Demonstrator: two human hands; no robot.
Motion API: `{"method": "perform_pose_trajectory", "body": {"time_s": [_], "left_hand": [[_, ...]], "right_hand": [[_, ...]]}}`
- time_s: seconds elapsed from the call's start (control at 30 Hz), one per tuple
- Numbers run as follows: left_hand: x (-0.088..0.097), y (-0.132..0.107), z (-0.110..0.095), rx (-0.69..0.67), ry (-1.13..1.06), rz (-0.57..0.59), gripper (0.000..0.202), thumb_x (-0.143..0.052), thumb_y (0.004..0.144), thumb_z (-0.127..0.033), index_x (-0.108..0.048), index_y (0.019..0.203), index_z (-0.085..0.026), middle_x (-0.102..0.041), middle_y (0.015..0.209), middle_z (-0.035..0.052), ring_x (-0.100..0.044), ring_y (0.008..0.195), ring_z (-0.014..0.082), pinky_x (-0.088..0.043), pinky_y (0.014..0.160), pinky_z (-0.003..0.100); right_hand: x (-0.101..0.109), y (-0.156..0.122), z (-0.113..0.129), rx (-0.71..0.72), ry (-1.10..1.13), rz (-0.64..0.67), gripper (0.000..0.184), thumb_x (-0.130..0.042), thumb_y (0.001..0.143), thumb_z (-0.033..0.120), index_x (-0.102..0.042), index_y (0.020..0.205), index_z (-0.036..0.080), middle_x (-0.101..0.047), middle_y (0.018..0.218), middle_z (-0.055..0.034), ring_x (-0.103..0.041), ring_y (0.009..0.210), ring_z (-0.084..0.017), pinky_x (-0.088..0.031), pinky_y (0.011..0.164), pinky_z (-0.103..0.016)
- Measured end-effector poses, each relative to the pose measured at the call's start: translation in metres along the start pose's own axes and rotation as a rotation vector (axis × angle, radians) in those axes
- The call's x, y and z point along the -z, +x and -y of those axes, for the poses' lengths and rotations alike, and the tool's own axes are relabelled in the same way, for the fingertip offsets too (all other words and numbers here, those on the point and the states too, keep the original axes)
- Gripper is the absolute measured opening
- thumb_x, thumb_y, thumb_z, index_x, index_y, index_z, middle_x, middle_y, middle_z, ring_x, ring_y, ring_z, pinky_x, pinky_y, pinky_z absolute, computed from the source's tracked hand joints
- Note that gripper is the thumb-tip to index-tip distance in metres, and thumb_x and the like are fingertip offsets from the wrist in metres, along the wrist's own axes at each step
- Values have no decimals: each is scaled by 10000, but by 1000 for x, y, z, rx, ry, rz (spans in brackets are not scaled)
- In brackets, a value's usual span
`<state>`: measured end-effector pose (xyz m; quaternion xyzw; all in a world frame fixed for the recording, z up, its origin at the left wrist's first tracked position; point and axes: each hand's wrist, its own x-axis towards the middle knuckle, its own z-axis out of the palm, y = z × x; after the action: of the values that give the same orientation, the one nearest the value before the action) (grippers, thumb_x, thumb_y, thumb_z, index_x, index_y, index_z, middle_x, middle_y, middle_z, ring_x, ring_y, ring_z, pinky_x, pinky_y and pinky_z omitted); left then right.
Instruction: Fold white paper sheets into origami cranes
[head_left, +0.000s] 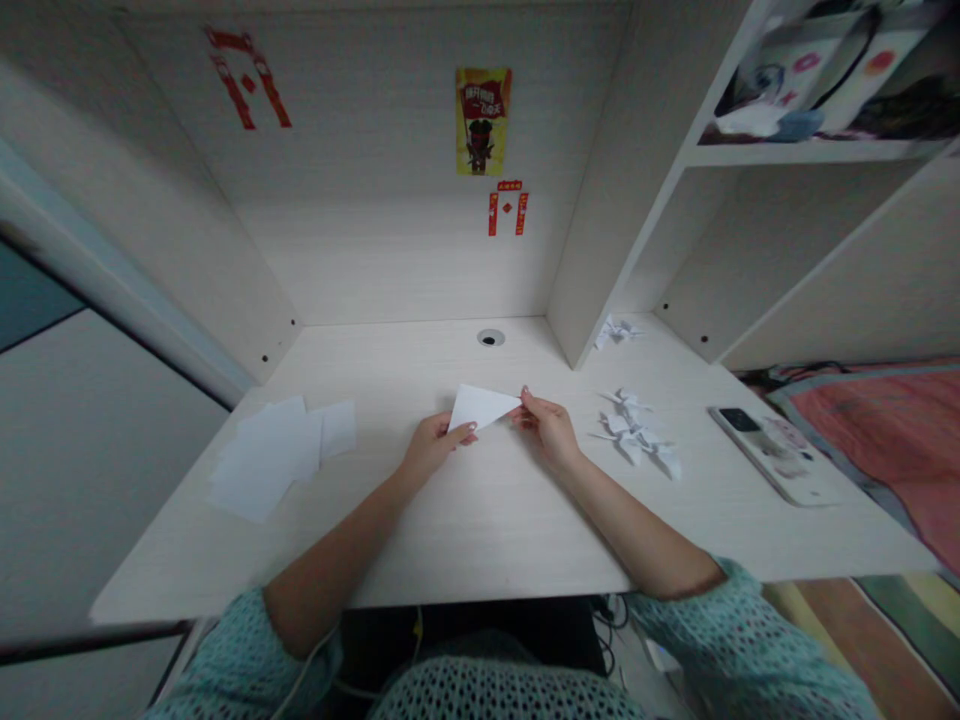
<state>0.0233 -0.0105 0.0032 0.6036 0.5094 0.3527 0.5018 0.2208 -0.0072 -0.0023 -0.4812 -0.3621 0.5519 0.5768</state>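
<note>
A white piece of paper, folded into a triangle, is held up between my two hands above the middle of the desk. My left hand pinches its lower left edge, thumb on top and the other fingers mostly hidden behind. The pointed right corner is gripped between the thumb and fingertips of my right hand. To the right of that hand lie several small folded paper figures with pointed tips. Off to the left, flat sheets of white paper lie overlapping, with a smaller square at their right side.
A phone lies on the desk at the right. More folded paper sits by the upright panel. A round cable hole is near the back wall. Cables hang below the front edge.
</note>
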Motion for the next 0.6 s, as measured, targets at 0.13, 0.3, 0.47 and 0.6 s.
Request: {"method": "perform_pose_trajectory", "body": {"time_s": [0.13, 0.3, 0.47, 0.6], "left_hand": [[-1, -2, -3, 13, -30, -24, 368, -608, 702, -490, -654, 791, -135, -700, 756, 84, -618, 675, 171, -408, 580, 248], [-4, -4, -5, -3, -113, -40, 381, -611, 711, -489, -665, 833, -133, -698, 762, 83, -630, 712, 182, -421, 620, 263], [-7, -7, -7, 13, -168, -86, 393, -617, 709, -488, -663, 843, -122, -691, 778, 83, -615, 716, 179, -425, 640, 272], [-9, -9, -10, -61, -170, -19, 344, -605, 737, -457, -662, 812, -126, -671, 735, 49, -584, 685, 156, -413, 641, 260]], "right_hand": [[-9, -9, 1, -10, -8, 62, 499, -577, 691, 624, -682, 647, 138, -686, 711, -102, -525, 557, -135, -376, 514, -255], [-11, -15, 0, 37, -13, 186, 569, -517, 684, 690, -714, 720, 158, -699, 811, -115, -550, 638, -158, -412, 568, -267], [-13, -14, -9, -1, 15, 222, 601, -482, 683, 714, -731, 813, 183, -690, 773, -87, -534, 613, -145, -389, 555, -261], [-18, -19, -12, 93, -120, 260, 259, -692, 659, 448, -730, 753, 210, -660, 699, -24, -481, 592, -122, -350, 569, -251]]}}
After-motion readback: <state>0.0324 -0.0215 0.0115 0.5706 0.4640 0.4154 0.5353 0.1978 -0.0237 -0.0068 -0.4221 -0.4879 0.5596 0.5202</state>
